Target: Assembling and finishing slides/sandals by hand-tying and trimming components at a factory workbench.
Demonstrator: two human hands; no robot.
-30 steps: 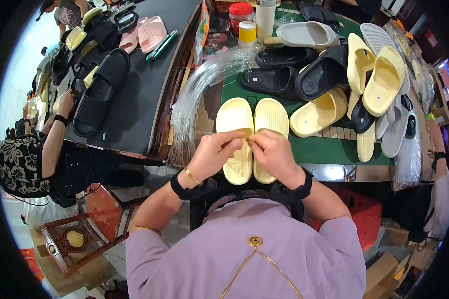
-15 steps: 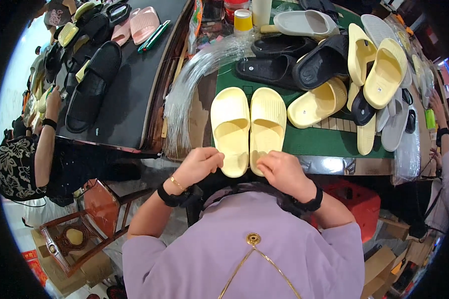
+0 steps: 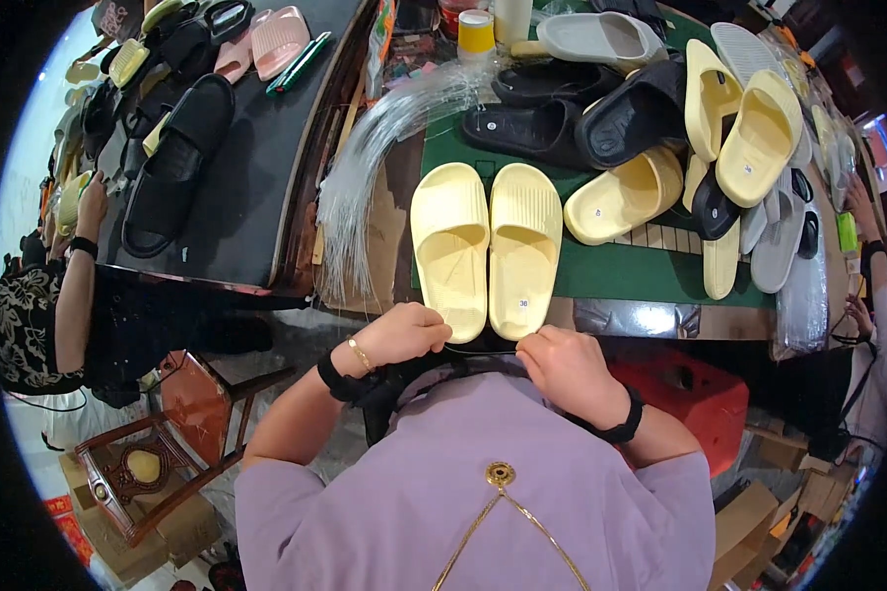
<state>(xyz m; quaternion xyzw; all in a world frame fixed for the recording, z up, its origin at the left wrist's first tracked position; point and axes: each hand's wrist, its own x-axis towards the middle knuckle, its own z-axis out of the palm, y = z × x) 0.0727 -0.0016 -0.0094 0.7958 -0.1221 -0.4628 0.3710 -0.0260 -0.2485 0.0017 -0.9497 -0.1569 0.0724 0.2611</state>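
Observation:
Two pale yellow slides lie side by side, soles down, on the green mat (image 3: 641, 271): the left slide (image 3: 450, 246) and the right slide (image 3: 524, 246), heels at the near table edge. My left hand (image 3: 404, 335) sits just below the left slide's heel, fingers curled. Curled the same way, my right hand (image 3: 567, 369) is drawn in over my purple shirt, below the right slide's heel. Neither hand touches the slides. I see nothing held in either hand.
A bundle of clear plastic strips (image 3: 375, 148) lies left of the pair. Black slides (image 3: 542, 123), more yellow slides (image 3: 729, 138) and grey ones (image 3: 601, 39) crowd the mat's far side. A black table (image 3: 256, 177) carries dark sandals. Another person (image 3: 39, 295) sits left; a wooden chair (image 3: 158, 443) stands below.
Both hands have let go of the slides' heels and pulled back toward my chest. The yellow pair now lies flat and untouched on the mat.

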